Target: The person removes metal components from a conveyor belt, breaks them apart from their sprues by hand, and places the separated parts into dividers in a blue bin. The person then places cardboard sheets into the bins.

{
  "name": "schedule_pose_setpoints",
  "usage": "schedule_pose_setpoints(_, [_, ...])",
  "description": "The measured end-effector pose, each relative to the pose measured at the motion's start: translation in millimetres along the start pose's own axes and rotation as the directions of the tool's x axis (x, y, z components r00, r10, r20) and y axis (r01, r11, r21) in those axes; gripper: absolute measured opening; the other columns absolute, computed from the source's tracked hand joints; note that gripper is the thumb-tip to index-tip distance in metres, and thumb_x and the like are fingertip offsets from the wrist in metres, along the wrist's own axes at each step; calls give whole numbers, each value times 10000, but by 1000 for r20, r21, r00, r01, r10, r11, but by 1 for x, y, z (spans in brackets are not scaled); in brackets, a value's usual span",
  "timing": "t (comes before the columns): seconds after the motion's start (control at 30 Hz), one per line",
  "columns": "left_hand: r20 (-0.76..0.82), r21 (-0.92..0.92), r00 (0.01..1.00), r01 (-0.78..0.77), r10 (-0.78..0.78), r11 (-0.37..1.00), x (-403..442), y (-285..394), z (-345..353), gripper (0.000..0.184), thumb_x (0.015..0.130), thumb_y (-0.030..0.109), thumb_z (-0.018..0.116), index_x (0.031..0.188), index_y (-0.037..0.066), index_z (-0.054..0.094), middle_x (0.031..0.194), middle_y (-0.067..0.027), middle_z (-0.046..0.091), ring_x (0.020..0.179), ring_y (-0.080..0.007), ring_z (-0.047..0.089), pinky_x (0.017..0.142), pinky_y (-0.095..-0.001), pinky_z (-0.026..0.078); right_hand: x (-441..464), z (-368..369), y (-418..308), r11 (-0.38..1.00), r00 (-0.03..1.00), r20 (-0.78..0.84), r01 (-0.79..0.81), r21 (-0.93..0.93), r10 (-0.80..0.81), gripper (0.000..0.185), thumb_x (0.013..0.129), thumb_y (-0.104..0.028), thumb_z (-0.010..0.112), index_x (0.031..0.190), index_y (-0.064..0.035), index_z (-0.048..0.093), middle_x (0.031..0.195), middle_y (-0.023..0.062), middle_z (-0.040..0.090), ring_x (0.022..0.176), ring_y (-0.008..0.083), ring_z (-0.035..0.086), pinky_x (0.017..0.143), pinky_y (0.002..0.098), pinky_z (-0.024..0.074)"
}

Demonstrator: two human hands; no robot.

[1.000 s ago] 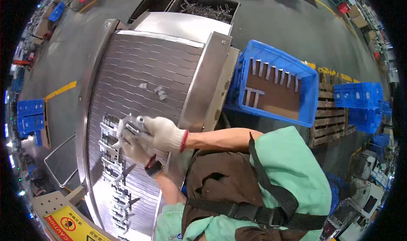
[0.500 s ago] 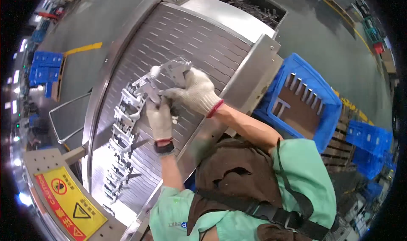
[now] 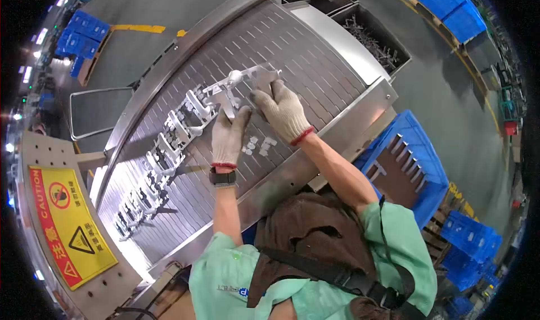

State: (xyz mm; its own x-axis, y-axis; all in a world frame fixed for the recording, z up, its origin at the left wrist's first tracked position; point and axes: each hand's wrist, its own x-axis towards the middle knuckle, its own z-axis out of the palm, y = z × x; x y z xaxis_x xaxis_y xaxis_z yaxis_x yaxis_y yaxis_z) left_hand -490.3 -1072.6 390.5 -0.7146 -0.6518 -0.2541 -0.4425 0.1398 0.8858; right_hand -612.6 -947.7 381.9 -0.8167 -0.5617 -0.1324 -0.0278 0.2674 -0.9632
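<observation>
My left hand [image 3: 228, 140], in a white knit glove, closes on the near side of a silvery metal casting [image 3: 224, 102]. My right hand [image 3: 284, 113], gloved too, grips a flat plate-like section at the casting's right end; its fingers are partly hidden behind the metal. A rounded knob stands between the two gripped sections. Left of my left hand, a row of similar castings [image 3: 175, 130] runs down the slatted metal conveyor [image 3: 315, 67]. Several small pale metal bits [image 3: 267, 145] lie on the slats between my wrists.
Right of the conveyor's steel side rail [image 3: 360, 103] stands a blue crate [image 3: 430, 162] with metal bars on brown board. Beyond the conveyor's far end, a dark bin [image 3: 371, 41] holds scrap pieces. A yellow caution sign [image 3: 73, 224] is at lower left; stacked blue crates [image 3: 84, 33] stand at upper left.
The view has turned and shifted. My hands have moved a little apart, my right hand is off my left fingers, and more small metal bits show on the conveyor below them.
</observation>
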Motion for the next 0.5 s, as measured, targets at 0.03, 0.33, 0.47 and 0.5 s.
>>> schedule_pose_setpoints(0.03, [-4, 286, 1000, 18, -17, 958, 3, 0, -10, 403, 1092, 338, 708, 1352, 30, 684, 992, -30, 735, 839, -133, 711, 742, -283, 549, -4, 4, 1, 998, 1000, 13, 15, 54, -16, 468, 1030, -414, 724, 1266, -11, 688, 917, 143, 779, 821, 223, 762, 738, 379, 586])
schedule_pose_setpoints(0.33, [-111, -854, 972, -199, 205, 480, -27, -46, -6, 563, 1109, 573, 616, 1362, 70, 629, 1271, -89, 706, 1174, -239, 707, 951, -376, 628, -56, 10, -32, 853, 857, 326, 478, -210, -400, 332, 998, -351, 775, 1195, -84, 754, 863, 208, 735, 794, 392, 756, 721, 472, 595])
schedule_pose_setpoints(0.47, [-63, -915, 996, -35, -57, 402, -70, -69, -1, 620, 1080, 677, 580, 1347, 122, 648, 1291, -77, 707, 1178, -247, 706, 947, -431, 624, -74, -8, -63, 762, 726, 539, 610, -217, -427, 330, 970, -350, 794, 1192, -106, 777, 876, 202, 715, 783, 429, 721, 712, 520, 561])
schedule_pose_setpoints(0.5, [-8, -917, 998, 15, -57, 398, -77, -68, -6, 633, 1080, 688, 568, 1359, 126, 646, 1289, -74, 709, 1173, -248, 707, 946, -441, 623, -78, -10, -64, 750, 713, 565, 620, -231, -415, 317, 974, -345, 789, 1187, -111, 780, 874, 199, 712, 779, 431, 716, 711, 525, 555])
